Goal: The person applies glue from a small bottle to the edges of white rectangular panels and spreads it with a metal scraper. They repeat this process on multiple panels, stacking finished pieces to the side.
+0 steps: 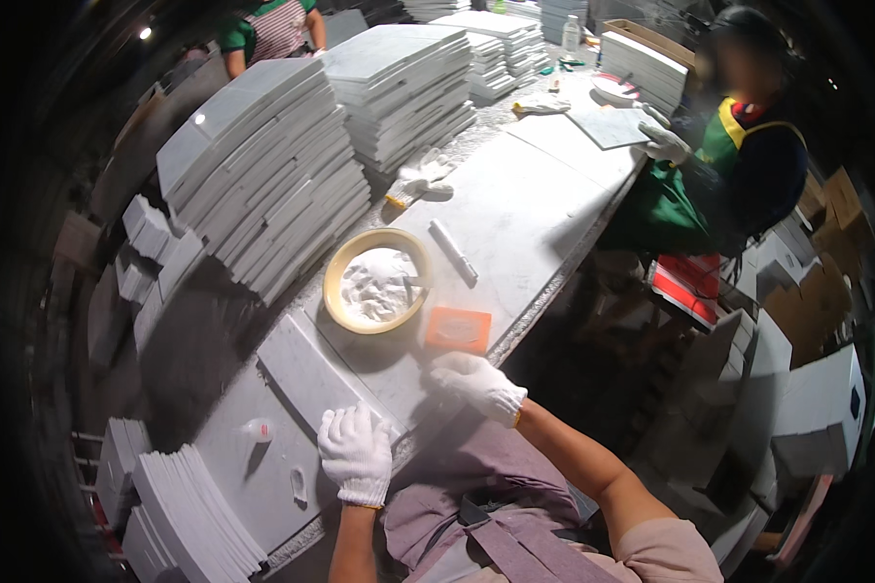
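Note:
My left hand [357, 452], in a white knit glove, lies over the near end of a long pale stone strip [316, 364], its fingers stretched over the surface. My right hand [478, 387], gloved the same way, is curled closed just in front of an orange rectangular block [458, 330]; whatever its fingers hold, if anything, is hidden. Beyond them stands a yellow bowl [332, 291] of white powder with a utensil in it. A white stick-like tool [453, 251] lies to the right of the bowl.
Tall stacks of pale slabs [253, 165] line the table's left side. A small bottle [256, 430] and a clear piece [299, 486] lie at the near left. Spare gloves [423, 180] rest farther back. At right, a co-worker's gloved hand [664, 143] touches a tile [608, 127].

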Demonstrator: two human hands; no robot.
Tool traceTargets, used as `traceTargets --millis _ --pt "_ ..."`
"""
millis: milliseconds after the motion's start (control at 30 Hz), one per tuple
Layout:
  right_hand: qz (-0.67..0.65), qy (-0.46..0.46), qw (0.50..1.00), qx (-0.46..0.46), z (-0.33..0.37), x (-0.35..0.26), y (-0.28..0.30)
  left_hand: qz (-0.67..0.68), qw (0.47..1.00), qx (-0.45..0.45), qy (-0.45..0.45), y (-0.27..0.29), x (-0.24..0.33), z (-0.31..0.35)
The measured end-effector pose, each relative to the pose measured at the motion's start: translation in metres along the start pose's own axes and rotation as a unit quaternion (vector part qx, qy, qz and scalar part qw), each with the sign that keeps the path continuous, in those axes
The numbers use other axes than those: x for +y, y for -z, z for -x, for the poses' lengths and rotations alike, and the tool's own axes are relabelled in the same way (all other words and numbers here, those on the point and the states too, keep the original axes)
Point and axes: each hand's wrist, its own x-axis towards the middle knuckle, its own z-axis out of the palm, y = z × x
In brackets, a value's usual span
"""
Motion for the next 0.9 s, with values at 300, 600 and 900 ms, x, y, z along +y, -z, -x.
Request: traceTargets --millis 300,600,900 --pt "-0.083 0.012 0.996 0.006 -0.005 0.004 0.003 0.008 1.000 -0.010 -0.010 0.021 0.007 0.001" --pt "-0.061 0.049 0.997 0.024 0.027 0.042 -0.002 0.249 0.967 -0.022 0.043 0.040 -0.027 0.034" --pt "0.051 0.016 0.998 0.034 0.038 0.025 -0.034 0.208 0.972 -0.010 -0.112 0.044 -0.004 0.010"
